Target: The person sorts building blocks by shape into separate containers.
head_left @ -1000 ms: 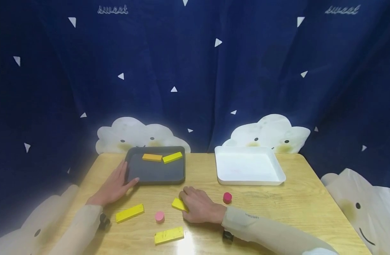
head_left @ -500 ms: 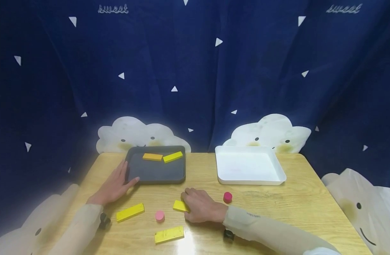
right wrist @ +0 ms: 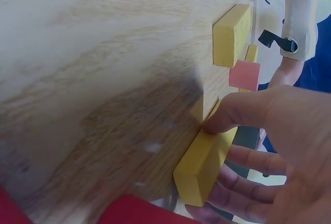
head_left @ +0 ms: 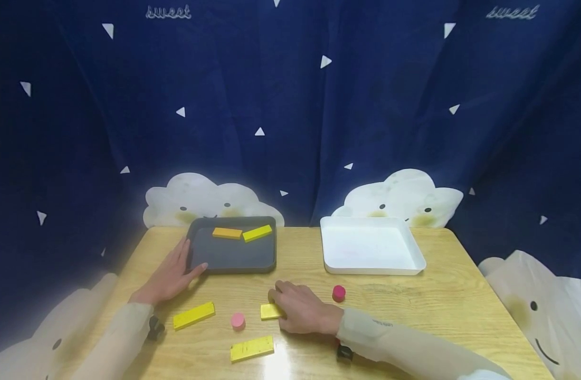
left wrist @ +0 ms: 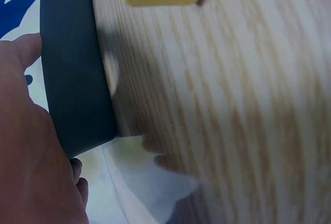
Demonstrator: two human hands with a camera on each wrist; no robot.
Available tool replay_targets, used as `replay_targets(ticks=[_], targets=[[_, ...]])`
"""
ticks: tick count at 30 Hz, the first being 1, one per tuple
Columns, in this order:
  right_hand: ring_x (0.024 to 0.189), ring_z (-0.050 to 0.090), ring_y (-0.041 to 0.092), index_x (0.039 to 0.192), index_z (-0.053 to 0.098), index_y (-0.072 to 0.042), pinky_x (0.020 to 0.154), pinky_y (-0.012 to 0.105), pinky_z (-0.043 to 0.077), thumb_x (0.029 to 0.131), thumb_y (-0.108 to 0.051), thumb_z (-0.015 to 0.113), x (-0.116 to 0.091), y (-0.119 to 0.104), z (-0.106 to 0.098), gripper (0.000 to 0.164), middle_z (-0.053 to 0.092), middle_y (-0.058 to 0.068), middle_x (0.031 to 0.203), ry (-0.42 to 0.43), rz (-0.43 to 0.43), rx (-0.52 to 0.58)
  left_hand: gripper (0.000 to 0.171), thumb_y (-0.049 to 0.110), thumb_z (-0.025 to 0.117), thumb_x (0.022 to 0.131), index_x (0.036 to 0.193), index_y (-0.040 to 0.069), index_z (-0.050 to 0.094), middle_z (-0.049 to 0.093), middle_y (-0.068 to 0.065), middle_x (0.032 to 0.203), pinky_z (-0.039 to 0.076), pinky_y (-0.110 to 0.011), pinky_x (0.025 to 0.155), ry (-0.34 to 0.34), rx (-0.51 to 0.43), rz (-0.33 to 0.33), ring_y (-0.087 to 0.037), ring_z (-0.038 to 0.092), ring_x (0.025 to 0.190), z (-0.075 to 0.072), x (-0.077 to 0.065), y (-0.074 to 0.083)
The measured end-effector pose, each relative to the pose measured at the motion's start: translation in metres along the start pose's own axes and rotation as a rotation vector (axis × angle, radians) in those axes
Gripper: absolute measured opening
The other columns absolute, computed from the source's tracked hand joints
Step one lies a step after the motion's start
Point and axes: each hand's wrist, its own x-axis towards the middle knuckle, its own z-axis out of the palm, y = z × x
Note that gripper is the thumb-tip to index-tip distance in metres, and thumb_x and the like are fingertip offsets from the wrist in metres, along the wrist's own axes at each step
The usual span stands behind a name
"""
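My right hand (head_left: pixel 302 309) pinches a yellow rectangular block (head_left: pixel 270 311) on the wooden table; the palm hides its right end in the head view. From the right wrist, the thumb (right wrist: pixel 222 118) shows on one side of this block (right wrist: pixel 199 167) and the fingers on the other. My left hand (head_left: pixel 169 277) rests against the left side of the dark grey tray (head_left: pixel 233 271), fingers extended along it and thumb at the front rim. In the left wrist view its thumb touches the tray wall (left wrist: pixel 75 69). An orange block (head_left: pixel 227 233) and a yellow block (head_left: pixel 257 233) lie inside that tray.
Two more yellow blocks (head_left: pixel 193 316) (head_left: pixel 252 349) and a pink cylinder (head_left: pixel 238 321) lie left of my right hand. A red cylinder (head_left: pixel 339 293) stands behind my right wrist. The white tray (head_left: pixel 373 272) sits at the back right, before a dark blue curtain (head_left: pixel 290 105).
The yellow block in my right hand has turned from a slant to lie nearly level across the view. The right hand has shifted slightly right and nearer. My left hand stays in place.
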Motion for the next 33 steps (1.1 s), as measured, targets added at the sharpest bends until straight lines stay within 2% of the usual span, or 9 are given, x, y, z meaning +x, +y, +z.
replay_targets(ticks=[9, 16, 27, 33], targets=[[0.083, 0.048, 0.008, 0.117, 0.070, -0.015, 0.067, 0.019, 0.044, 0.079, -0.014, 0.083, -0.007, 0.002, -0.002, 0.040, 0.054, -0.007, 0.098, 0.065, -0.056, -0.030, 0.103, 0.060, 0.053, 0.108, 0.167, -0.012, 0.009, 0.005, -0.034, 0.174, 0.016, -0.069, 0.128, -0.003, -0.004, -0.005, -0.055, 0.013, 0.160, 0.000, 0.000, -0.001], [0.085, 0.047, 0.009, 0.117, 0.070, -0.017, 0.067, 0.018, 0.042, 0.078, -0.013, 0.082, -0.015, 0.004, -0.006, 0.040, 0.054, -0.007, 0.099, 0.112, -0.066, -0.039, 0.105, 0.063, 0.052, 0.107, 0.167, -0.010, 0.005, 0.003, -0.033, 0.175, 0.016, -0.069, 0.128, -0.011, -0.001, -0.011, -0.054, 0.012, 0.160, -0.001, 0.001, -0.002], [0.090, 0.051, 0.014, 0.121, 0.069, -0.017, 0.082, 0.028, 0.054, 0.083, -0.015, 0.083, -0.023, 0.002, -0.012, 0.040, 0.059, -0.002, 0.107, 0.159, -0.090, -0.163, 0.105, 0.064, 0.052, 0.107, 0.168, -0.009, 0.006, 0.003, -0.033, 0.176, 0.017, -0.069, 0.128, -0.007, 0.003, -0.014, -0.054, 0.012, 0.160, 0.001, 0.002, -0.004], [0.088, 0.051, 0.014, 0.120, 0.069, -0.018, 0.078, 0.025, 0.053, 0.082, -0.015, 0.084, -0.025, 0.002, -0.017, 0.041, 0.059, -0.002, 0.106, 0.194, -0.109, -0.171, 0.105, 0.063, 0.052, 0.107, 0.168, -0.010, 0.007, 0.004, -0.033, 0.175, 0.016, -0.069, 0.128, -0.003, -0.002, -0.010, -0.054, 0.012, 0.160, 0.003, 0.002, -0.006]])
